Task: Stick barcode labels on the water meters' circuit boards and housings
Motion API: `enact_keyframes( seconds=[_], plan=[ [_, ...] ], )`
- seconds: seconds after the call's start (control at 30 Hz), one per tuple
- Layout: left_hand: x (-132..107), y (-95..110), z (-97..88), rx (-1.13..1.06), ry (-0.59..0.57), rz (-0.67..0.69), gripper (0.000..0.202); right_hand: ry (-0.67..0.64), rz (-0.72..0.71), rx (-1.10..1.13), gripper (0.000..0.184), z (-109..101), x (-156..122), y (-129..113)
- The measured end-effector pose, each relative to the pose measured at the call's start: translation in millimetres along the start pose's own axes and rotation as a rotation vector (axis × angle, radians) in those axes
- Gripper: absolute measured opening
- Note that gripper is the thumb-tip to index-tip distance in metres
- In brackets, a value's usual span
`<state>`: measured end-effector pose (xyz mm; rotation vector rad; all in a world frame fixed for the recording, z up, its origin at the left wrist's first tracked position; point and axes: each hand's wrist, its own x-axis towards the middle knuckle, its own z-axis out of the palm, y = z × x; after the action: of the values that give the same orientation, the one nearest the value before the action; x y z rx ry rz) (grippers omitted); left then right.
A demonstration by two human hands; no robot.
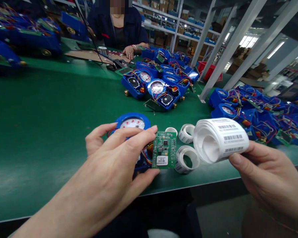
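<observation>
My left hand (114, 162) pinches a small green circuit board (164, 150) between forefinger and thumb. The board hangs by coloured wires from a blue water meter (132, 121) with a white dial, lying on the green table (39, 125) partly under that hand. My right hand (265, 175) grips a roll of white barcode labels (220, 138), held just right of the board near the table's front edge. Two smaller label rolls (187, 158) lie on the table between the hands.
Several blue meters with wires (159, 86) are heaped at mid-table, more at the right (258, 112) and far left (27, 36). A person in dark clothing (119, 26) sits across the table, a hand resting on it. White steel posts (228, 49) rise at the right.
</observation>
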<state>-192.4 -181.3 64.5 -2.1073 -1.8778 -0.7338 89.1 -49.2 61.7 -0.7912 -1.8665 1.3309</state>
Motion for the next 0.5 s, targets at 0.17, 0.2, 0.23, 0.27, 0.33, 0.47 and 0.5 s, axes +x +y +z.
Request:
enact_keyframes(
  seconds=[0.17, 0.2, 0.23, 0.27, 0.33, 0.47, 0.5],
  plan=[
    [-4.6, -3.1, 8.8, 0.034, -0.018, 0.118, 0.052, -0.005, -0.034, -0.019, 0.02, 15.3, 6.8, -11.2],
    [-5.7, -4.7, 11.7, 0.054, -0.03, 0.149, 0.052, -0.012, -0.037, -0.026, 0.015, 20.7, 9.3, -14.3],
    [-6.5, -7.2, 14.6, 0.071, -0.049, 0.167, 0.05, -0.021, -0.036, -0.027, 0.011, 26.4, 12.3, -17.2],
    [-6.7, -10.6, 17.6, 0.073, -0.025, 0.162, 0.049, -0.029, -0.038, -0.018, 0.01, 32.0, 15.7, -19.5],
    [-5.3, -19.4, 22.4, 0.091, -0.026, 0.214, 0.054, -0.029, -0.052, 0.028, 0.01, 42.0, 22.6, -22.8],
    [-4.0, -30.4, 23.2, 0.127, -0.031, 0.319, 0.056, -0.011, -0.069, 0.136, 0.016, 55.7, 27.9, -25.8],
    [-5.3, -28.6, 21.1, 0.097, -0.011, 0.288, 0.052, -0.011, -0.066, 0.15, 0.017, 58.2, 27.0, -26.5]
  ],
)
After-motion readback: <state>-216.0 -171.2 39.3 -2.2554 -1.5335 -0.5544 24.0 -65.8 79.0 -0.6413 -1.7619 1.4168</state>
